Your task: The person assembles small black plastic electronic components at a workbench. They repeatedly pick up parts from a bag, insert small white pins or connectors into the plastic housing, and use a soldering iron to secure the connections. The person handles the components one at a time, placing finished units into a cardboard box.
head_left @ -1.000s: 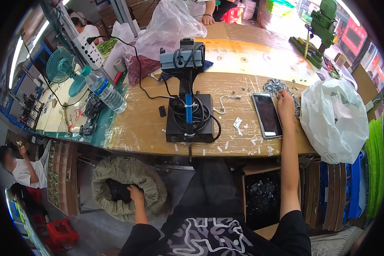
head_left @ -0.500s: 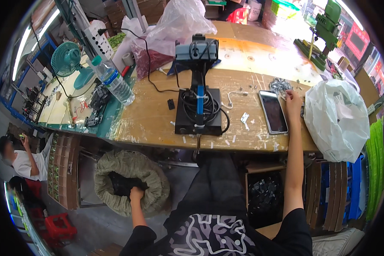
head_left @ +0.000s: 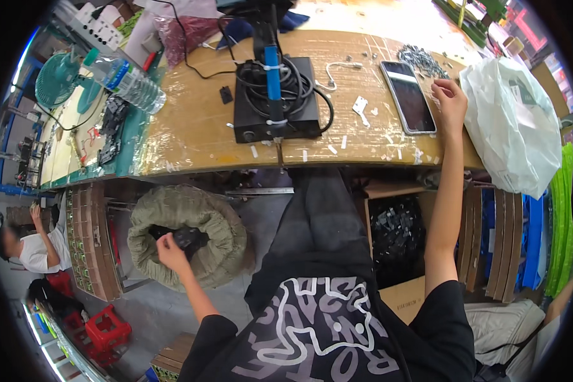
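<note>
My left hand (head_left: 170,250) is at the mouth of a greenish woven sack (head_left: 226,223) on the floor, its fingers drawn together beside dark contents (head_left: 191,239). Whether it grips any of them is too small to make out. Over the bench's right part is my right hand (head_left: 451,100), with thumb and fingers bent together in a pinch. Anything between those fingertips is too small to tell. The hand is between a phone (head_left: 409,99) lying face up and a white plastic bag (head_left: 512,127). A pile of small metal parts (head_left: 420,60) lies just beyond.
A black box (head_left: 277,127) with coiled cable stands mid-bench. A water bottle (head_left: 130,83) and a green fan (head_left: 57,79) are at left. Under the bench is a carton of black pieces (head_left: 398,232). A red stool (head_left: 108,331) and a seated person (head_left: 41,245) are at far left.
My left hand has come up from deep inside the sack to its opening. My right hand has lifted slightly, its fingers now bent together. The view has tipped downward.
</note>
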The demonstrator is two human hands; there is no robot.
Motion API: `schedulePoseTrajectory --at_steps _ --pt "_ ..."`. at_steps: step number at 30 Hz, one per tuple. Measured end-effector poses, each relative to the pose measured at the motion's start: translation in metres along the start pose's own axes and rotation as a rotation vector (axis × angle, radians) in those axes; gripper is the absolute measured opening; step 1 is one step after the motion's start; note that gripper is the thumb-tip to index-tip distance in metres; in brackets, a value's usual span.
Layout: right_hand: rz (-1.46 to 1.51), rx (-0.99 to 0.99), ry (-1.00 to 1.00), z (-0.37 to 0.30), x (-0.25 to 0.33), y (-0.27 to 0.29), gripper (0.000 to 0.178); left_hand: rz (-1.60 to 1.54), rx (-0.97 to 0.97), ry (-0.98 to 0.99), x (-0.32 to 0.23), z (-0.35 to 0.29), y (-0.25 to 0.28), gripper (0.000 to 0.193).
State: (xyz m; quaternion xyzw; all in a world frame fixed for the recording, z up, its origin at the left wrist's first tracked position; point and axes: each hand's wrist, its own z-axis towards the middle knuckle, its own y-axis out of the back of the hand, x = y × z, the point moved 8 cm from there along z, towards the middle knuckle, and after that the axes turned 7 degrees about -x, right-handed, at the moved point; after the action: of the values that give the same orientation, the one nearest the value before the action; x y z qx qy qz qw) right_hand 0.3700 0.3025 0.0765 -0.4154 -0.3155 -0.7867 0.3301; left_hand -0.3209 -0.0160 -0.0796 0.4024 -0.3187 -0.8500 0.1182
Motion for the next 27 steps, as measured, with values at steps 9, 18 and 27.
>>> schedulePoseTrajectory --at_steps 9,18,27 --pt "0.078 -0.100 0.085 -0.068 0.075 0.024 0.016 -0.437 0.060 0.398 -0.077 0.013 0.034 0.024" --pt "0.274 0.062 -0.173 -0.188 0.084 -0.005 0.023 -0.887 0.776 0.644 -0.192 -0.081 -0.027 0.018" --pt "0.517 0.492 -0.397 -0.268 0.089 -0.061 0.024 -1.039 1.120 0.668 -0.245 -0.151 -0.047 0.035"
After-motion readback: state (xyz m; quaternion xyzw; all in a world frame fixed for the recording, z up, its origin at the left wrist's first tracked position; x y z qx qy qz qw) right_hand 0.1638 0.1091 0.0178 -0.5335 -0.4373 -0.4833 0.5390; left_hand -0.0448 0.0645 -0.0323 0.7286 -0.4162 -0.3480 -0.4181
